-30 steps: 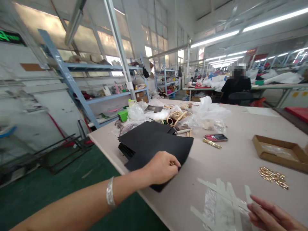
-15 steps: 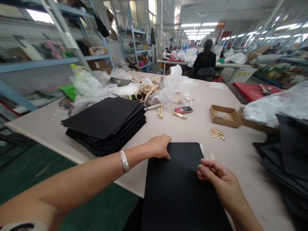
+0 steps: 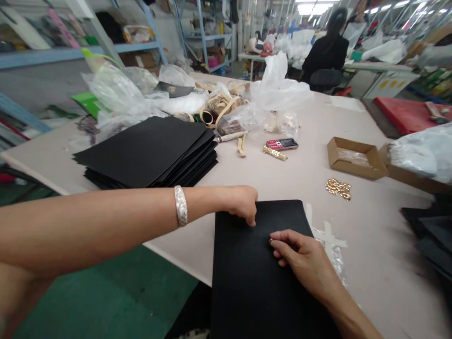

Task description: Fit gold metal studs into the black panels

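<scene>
A black sheet [image 3: 247, 273] with a rounded top corner lies in front of me, over the table's near edge. My left hand [image 3: 243, 202], a silver bracelet on its wrist, is closed at the sheet's top left corner, its thumb side on the surface. Above the middle of the sheet, my right hand [image 3: 300, 249] pinches a tiny gold-coloured piece between thumb and index finger; most of it is hidden. Past the sheet's top right lie a loose pile of gold-coloured links [image 3: 338, 188] and a gold-coloured strip [image 3: 274, 153].
A stack of black sheets [image 3: 148, 150] is at left, more black sheets [image 3: 434, 230] at right. Farther back are a phone [image 3: 282, 144], a cardboard box [image 3: 356, 157], beige strips and plastic bags [image 3: 282, 94]. White tape [image 3: 330, 238] lies beside the sheet. A person [image 3: 326, 52] sits beyond.
My right hand has moved left from the sheet's right edge to over its middle. My left hand stays at the top left corner with fingers more curled. The view has tilted down.
</scene>
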The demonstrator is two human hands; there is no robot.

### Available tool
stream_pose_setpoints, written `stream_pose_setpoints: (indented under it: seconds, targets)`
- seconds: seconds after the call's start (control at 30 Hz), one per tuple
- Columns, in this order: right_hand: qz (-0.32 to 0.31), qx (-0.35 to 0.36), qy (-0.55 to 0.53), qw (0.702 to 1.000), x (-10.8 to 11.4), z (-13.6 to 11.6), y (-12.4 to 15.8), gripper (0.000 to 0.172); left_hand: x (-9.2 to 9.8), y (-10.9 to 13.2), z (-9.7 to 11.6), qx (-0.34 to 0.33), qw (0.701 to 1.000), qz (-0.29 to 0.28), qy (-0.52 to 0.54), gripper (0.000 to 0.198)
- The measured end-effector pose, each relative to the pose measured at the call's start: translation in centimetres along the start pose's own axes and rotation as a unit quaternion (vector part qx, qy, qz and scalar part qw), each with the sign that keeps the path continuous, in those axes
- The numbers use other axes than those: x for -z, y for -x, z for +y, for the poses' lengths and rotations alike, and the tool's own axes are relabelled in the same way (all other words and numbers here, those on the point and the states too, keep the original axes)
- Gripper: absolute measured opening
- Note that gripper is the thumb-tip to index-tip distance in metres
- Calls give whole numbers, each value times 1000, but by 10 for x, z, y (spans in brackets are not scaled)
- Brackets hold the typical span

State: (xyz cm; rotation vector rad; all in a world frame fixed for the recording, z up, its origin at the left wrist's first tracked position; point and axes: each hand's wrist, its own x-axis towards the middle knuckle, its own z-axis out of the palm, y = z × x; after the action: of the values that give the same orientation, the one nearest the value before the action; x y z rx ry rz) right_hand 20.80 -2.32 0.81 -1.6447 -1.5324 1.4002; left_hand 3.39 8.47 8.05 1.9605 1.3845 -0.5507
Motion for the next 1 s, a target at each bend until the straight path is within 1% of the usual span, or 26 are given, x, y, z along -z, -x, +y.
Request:
stream_pose_setpoints:
  seconds: [0.07, 0.13, 0.27, 0.37, 0.43, 0.53, 0.6, 0.7, 0.8, 0.87, 0.93, 1.0]
  targets:
    - [4, 7, 24, 1000, -1, 0, -2, 22, 2, -3, -3, -7, 997, -52, 48, 67]
    - [10, 27, 37, 999, -2, 0, -2, 20, 0, -7, -7, -20, 991, -92, 97, 67]
    - [6, 43, 31, 999, 0, -1, -4, 20, -13, -16, -12, -44, 969, -159, 185, 51]
    - [-4, 39, 24, 999, 1, -1, -5, 20, -25, -20, -13, -34, 955, -190, 227, 39]
    - [-5, 39, 22, 999, 1, -1, -6, 19, -30, -21, -13, -23, 949, -195, 247, 32]
    - [-8, 38, 27, 999, 1, -3, -6, 18, -31, -18, -12, -12, 948, -173, 268, 24]
    - [-5, 42, 36, 998, 0, -5, -7, 17, -31, -14, -10, -6, 951, -143, 273, 21]
    - [17, 46, 42, 998, -3, -5, -6, 18, -32, -5, -7, -7, 957, -90, 277, 18]
    - [38, 52, 38, 997, -7, -3, -5, 17, -38, 4, -4, -27, 956, -49, 286, 12]
    - [52, 66, 43, 996, -8, -2, -4, 14, -46, 6, -3, -55, 951, -29, 302, 9]
    - [70, 87, 49, 993, -9, -2, -3, 12, -54, 4, -2, -85, 942, -12, 323, 14]
    - [77, 108, 48, 990, -9, -3, -3, 10, -64, -1, 0, -100, 933, 7, 344, 20]
